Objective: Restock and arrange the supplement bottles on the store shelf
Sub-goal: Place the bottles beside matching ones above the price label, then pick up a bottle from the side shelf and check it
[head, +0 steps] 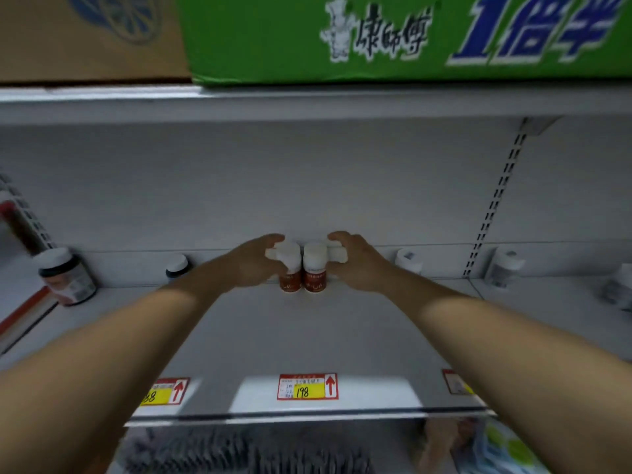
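Observation:
Two small white-capped bottles with red-brown labels stand side by side, touching, at the back of the grey shelf (307, 336). My left hand (254, 265) wraps the left bottle (290, 268) from the left. My right hand (355, 265) curls beside the right bottle (314, 268), fingers at its cap level. White pieces show at the fingertips of both hands; I cannot tell what they are. Both forearms reach in from the bottom corners.
A dark-labelled jar (66, 277) stands at the far left, a small dark bottle (177, 265) behind it. White bottles (408, 260) (504, 268) stand at the back right. Price tags (307, 387) line the shelf's front edge. A green carton (393, 35) sits on the upper shelf.

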`<state>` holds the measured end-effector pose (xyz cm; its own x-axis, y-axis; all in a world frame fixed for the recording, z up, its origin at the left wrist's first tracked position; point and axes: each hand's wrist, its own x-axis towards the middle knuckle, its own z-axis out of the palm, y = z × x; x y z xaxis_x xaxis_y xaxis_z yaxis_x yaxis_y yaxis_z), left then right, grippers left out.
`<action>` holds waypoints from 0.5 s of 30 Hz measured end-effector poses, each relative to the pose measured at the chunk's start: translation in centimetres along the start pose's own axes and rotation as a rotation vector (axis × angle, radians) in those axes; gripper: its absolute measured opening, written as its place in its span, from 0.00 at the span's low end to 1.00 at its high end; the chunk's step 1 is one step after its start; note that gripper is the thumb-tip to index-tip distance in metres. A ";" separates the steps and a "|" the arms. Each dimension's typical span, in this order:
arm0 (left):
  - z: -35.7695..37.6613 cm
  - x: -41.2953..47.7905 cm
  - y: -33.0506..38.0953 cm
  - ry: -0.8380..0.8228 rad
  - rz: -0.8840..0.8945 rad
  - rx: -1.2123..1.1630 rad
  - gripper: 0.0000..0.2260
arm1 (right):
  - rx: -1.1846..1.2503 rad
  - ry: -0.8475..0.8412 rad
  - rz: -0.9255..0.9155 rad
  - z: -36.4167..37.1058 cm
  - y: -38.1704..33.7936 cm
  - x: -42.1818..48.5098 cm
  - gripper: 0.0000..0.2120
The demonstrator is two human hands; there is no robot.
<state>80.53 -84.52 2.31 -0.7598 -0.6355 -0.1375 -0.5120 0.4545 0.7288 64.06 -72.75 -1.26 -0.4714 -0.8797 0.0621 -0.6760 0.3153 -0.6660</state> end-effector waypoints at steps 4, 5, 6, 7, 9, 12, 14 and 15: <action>-1.0 -2.4 2.3 -0.028 0.137 0.211 0.31 | -0.087 -0.023 0.037 -2.9 -2.2 -4.9 0.30; -0.8 -3.1 3.1 -0.036 0.165 0.234 0.31 | -0.124 -0.028 0.043 -3.8 -2.7 -6.2 0.30; -0.4 -3.7 4.0 -0.050 0.197 0.252 0.31 | -0.168 -0.025 0.053 -4.7 -3.0 -7.5 0.30; 0.2 -4.4 5.1 -0.061 0.223 0.266 0.31 | -0.214 -0.014 0.066 -5.6 -3.2 -8.8 0.31; 1.9 -5.6 7.6 -0.073 0.287 0.271 0.31 | -0.313 0.024 0.080 -7.5 -3.1 -11.7 0.31; 6.1 -7.3 12.3 -0.092 0.412 0.299 0.32 | -0.519 0.096 0.063 -11.0 -1.5 -17.0 0.33; 9.9 -8.4 16.0 -0.107 0.523 0.331 0.32 | -0.594 0.130 0.100 -13.9 0.6 -20.8 0.33; 11.9 -9.0 18.1 -0.124 0.575 0.335 0.32 | -0.611 0.146 0.137 -15.4 1.8 -22.8 0.33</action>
<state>73.33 -63.18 8.74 -0.9786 -0.1675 0.1194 -0.0940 0.8805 0.4646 64.85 -46.61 7.60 -0.6193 -0.7733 0.1363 -0.7849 0.6050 -0.1339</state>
